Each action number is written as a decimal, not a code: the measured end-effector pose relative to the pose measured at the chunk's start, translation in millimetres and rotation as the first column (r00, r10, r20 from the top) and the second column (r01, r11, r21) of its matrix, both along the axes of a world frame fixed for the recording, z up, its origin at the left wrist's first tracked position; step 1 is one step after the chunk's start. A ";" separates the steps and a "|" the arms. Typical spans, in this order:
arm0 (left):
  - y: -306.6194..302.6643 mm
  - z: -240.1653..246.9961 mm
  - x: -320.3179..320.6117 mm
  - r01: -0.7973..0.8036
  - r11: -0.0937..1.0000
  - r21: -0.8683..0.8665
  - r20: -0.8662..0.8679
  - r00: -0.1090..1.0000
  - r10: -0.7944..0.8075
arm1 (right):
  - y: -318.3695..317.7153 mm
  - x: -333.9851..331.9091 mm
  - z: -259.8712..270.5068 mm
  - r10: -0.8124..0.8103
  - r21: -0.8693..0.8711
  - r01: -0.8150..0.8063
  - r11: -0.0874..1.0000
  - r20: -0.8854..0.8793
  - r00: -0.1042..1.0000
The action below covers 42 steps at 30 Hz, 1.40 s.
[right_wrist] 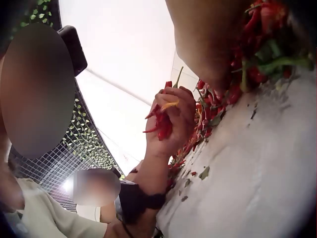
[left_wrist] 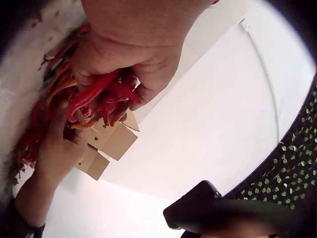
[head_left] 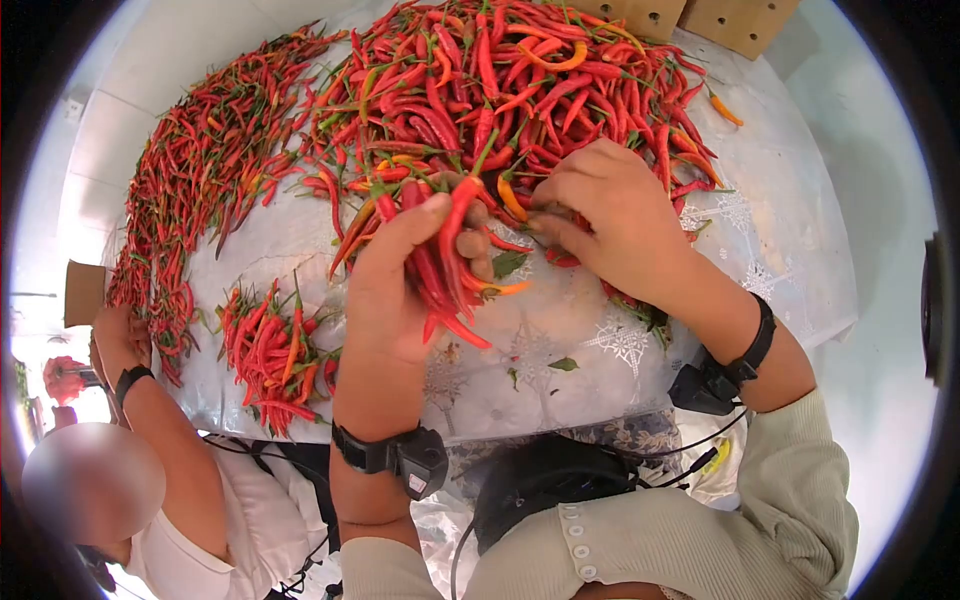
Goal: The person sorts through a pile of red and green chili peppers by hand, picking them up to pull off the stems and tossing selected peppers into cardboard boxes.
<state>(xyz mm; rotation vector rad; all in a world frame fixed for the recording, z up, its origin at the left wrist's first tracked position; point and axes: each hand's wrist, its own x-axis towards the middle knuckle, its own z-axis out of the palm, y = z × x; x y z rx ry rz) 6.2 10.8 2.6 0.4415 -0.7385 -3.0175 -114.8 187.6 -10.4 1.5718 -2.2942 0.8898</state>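
My left hand (head_left: 395, 275) grips a bunch of red chilies (head_left: 440, 245), its thumb laid over them and their tips hanging past the palm. In the left wrist view the held chilies (left_wrist: 106, 94) stick out between thumb and fingers. My right hand (head_left: 620, 215) is at the front edge of the big chili pile (head_left: 480, 80), fingers bent beside an orange chili (head_left: 512, 198); whether it pinches that chili, I cannot tell. The right wrist view shows the left hand (right_wrist: 173, 116) around its bunch, while the right fingertips are hidden there.
A small chili heap (head_left: 270, 350) lies left of my left forearm. A long chili pile (head_left: 215, 150) runs along the table's left side, where another person's hand (head_left: 120, 340) rests. Cardboard boxes (head_left: 740, 25) stand behind. Loose leaves (head_left: 563, 364) lie on the patterned cover (head_left: 500, 400).
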 end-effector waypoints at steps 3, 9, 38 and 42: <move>-0.3 -1.7 -1.6 -0.077 0.996 -0.041 -0.043 0.996 0.076 | -1.5 5.5 1.1 -0.040 0.133 0.048 0.990 -0.063 0.997; -0.1 -9.9 -2.7 -0.120 0.978 -0.172 -0.082 0.991 0.107 | -0.7 10.0 4.5 -0.072 0.172 0.099 0.980 -0.161 0.984; -5.2 -7.6 -0.7 -0.123 0.977 -0.175 0.042 0.990 0.132 | 69.8 -78.2 51.3 -0.468 -0.497 0.536 0.682 0.266 0.843; -7.1 -8.7 3.5 -0.103 0.993 -0.058 0.003 0.995 0.104 | 137.0 -141.0 28.2 -0.762 -0.334 0.826 0.455 0.335 0.555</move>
